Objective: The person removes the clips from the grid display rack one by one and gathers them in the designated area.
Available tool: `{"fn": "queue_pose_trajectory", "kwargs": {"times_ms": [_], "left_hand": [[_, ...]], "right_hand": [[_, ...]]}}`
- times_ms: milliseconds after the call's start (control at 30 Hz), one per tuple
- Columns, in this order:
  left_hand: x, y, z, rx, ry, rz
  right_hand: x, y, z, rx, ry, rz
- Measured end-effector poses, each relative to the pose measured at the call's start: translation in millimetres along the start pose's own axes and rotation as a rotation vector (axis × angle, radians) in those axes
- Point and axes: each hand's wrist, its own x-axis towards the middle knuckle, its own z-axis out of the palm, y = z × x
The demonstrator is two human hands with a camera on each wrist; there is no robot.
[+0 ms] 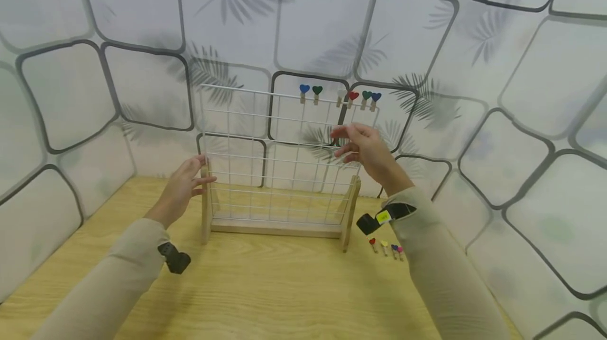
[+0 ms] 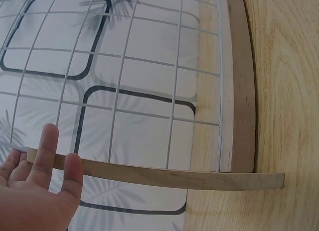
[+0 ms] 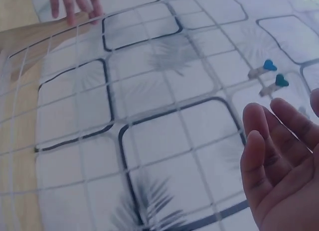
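Observation:
A white wire grid [image 1: 284, 161] stands upright in a wooden stand [image 1: 275, 226]. My left hand [image 1: 182, 187] is at the top of the stand's left upright [image 1: 205, 208], its fingers loosely spread around the post. In the left wrist view, the left hand [image 2: 37, 191] has its thumb and a finger overlapping the wooden bar. My right hand [image 1: 365, 150], fingers loosely bent and holding nothing, hovers before the right part of the grid. Along the top wire sit several heart clothespins, among them a blue one [image 1: 304, 89], a green one [image 1: 317, 90] and a red one [image 1: 353, 97].
On the wooden table [image 1: 265, 287], right of the stand, lie several more heart clothespins, including a red one [image 1: 372, 242] and a yellow one [image 1: 384, 245]. A patterned cloth wall [image 1: 322, 23] encloses the table at the back and sides.

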Motion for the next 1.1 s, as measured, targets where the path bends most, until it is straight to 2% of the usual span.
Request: {"fn": "queue_pose_trajectory", "kwargs": {"times_ms": [233, 367, 500, 667, 767, 867, 1100], "left_hand": [[0.1, -1.0, -2.6, -0.003, 0.000, 0.001], [1.0, -1.0, -3.5, -0.007, -0.003, -0.004], [1.2, -2.2, -2.9, -0.019, 0.000, -0.009], [1.9, -3.3, -0.4, -0.028, 0.012, -0.012], [2.6, -2.9, 0.7, -0.030, 0.017, -0.011], [3.3, -1.4, 0.8, -0.026, 0.016, -0.006], [2.9, 0.2, -0.4, -0.043, 0.021, -0.012]], "right_hand": [[29.9, -25.7, 13.8, 0.020, 0.134, -0.128], [43.2, -35.9, 19.0, 0.032, 0.176, -0.146], [53.6, -40.7, 23.2, 0.000, 0.199, -0.152], [64.6, -43.9, 27.0, -0.101, 0.214, -0.172], [70.0, -46.5, 28.6, -0.204, 0.211, -0.173], [75.8, -49.5, 30.3, -0.301, 0.193, -0.144], [89.3, -54.7, 38.2, -0.449, 0.143, -0.036]]}}
